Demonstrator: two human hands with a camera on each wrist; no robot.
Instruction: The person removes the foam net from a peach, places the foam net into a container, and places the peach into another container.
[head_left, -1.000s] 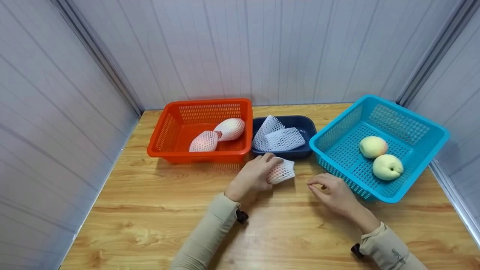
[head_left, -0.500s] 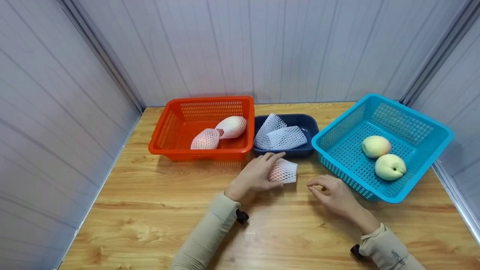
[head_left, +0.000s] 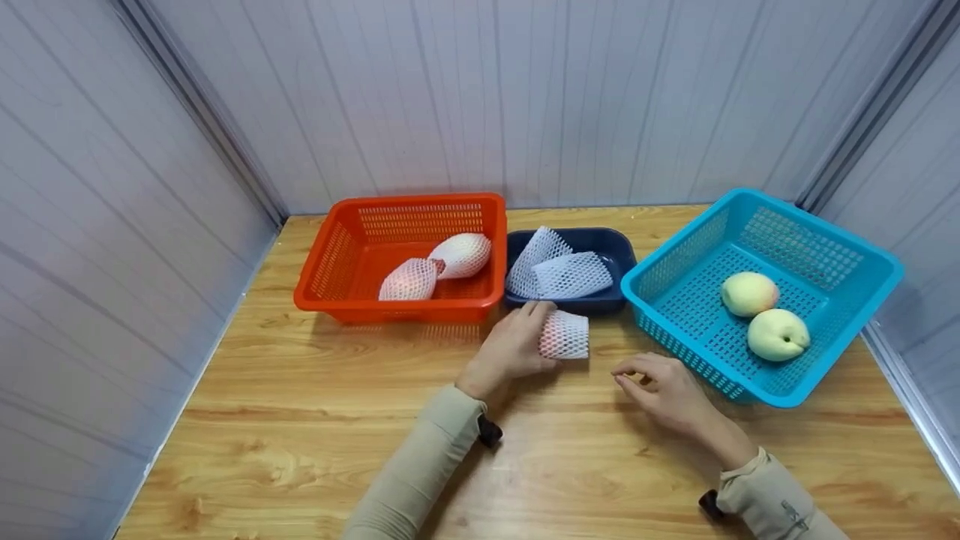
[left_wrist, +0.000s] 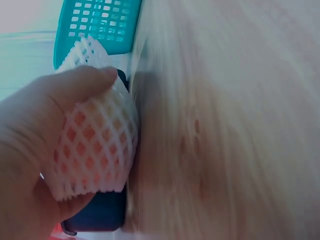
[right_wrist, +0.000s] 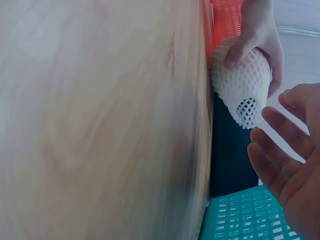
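Observation:
My left hand [head_left: 517,346] grips a peach in a white foam net sleeve [head_left: 565,335] in front of the navy tray. In the left wrist view, the thumb lies across the netted peach [left_wrist: 95,145], and reddish skin shows through the mesh. The sleeve's loose end points right, toward my right hand [head_left: 667,390]. That hand is just left of the blue basket's near corner, its fingers loosely bent and holding nothing. In the right wrist view its fingers [right_wrist: 280,132] are spread apart, close to the sleeve's end.
An orange basket [head_left: 405,309] at the left holds two netted peaches [head_left: 461,255]. Behind my left hand, the navy tray [head_left: 619,251] contains foam net sleeves [head_left: 574,275]. Two bare peaches [head_left: 778,334] lie in the blue basket [head_left: 840,330] on the right. Panelled walls enclose the table's back and sides.
My left hand's fingers spread a little half a second ago and have drawn in round the netted peach again, which has turned slightly. The right hand has stayed in place.

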